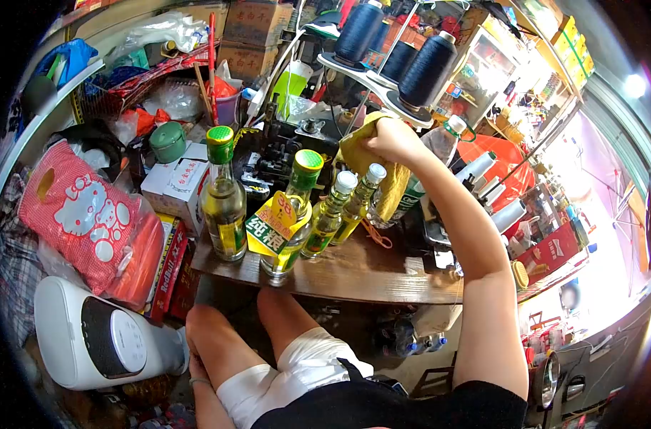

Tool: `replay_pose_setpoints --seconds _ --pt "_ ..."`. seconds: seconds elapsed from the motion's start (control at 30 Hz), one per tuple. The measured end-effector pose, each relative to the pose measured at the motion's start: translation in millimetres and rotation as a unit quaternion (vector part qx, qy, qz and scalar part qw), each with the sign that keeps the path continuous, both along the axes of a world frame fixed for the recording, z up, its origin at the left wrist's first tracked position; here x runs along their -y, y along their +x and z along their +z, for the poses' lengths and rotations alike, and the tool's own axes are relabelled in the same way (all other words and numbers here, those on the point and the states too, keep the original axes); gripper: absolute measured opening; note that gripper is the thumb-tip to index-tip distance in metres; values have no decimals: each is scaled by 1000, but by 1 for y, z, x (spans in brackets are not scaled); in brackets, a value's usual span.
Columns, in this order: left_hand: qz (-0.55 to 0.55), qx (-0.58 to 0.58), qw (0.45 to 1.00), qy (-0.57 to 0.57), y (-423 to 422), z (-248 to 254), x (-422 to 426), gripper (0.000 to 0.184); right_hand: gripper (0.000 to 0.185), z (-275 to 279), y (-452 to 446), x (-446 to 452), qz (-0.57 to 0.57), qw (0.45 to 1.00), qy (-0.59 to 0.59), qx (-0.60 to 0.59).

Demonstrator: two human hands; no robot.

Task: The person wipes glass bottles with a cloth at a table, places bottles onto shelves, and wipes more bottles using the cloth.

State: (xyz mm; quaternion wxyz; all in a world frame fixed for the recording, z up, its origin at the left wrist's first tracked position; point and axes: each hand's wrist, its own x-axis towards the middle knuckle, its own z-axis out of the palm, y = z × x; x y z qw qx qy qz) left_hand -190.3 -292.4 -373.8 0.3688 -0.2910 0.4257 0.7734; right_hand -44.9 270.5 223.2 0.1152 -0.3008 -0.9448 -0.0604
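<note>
My right hand reaches over the wooden table, its fingers closed on a mustard-yellow cloth. The cloth hangs down beside a large plastic bottle with a green label. Left of it, several glass bottles stand upright: a tall one with a green cap, one with a yellow-and-green neck tag, and smaller ones with silver-white caps. Low beside my left leg, my left hand is mostly hidden, and its fingers do not show.
Dark thread cones sit on a white rack above the table. Black sewing-machine parts are behind the bottles. To the left are a pink bag, a white box and a white appliance.
</note>
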Motion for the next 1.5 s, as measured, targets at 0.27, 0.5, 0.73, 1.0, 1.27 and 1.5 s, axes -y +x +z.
replay_pose_setpoints --seconds 0.27,0.5,0.73,1.0,1.27,1.5 --pt "-1 -5 1000 6 -1 4 1 43 30 20 18 35 15 994 -8 -109" --pt "2 -11 1000 18 0 4 0 43 34 55 39 57 37 975 16 -220" --pt "5 -99 989 114 31 29 15 43 33 65 95 32 85 923 122 -355" --pt "146 26 987 60 40 -54 22 23 32 18 196 46 -4 937 208 -282" --pt "235 123 959 -97 54 -17 5 12 32 16 288 90 -274 835 471 74" --pt "108 83 988 -79 37 -13 -10 45 35 -21 286 110 -241 814 470 241"
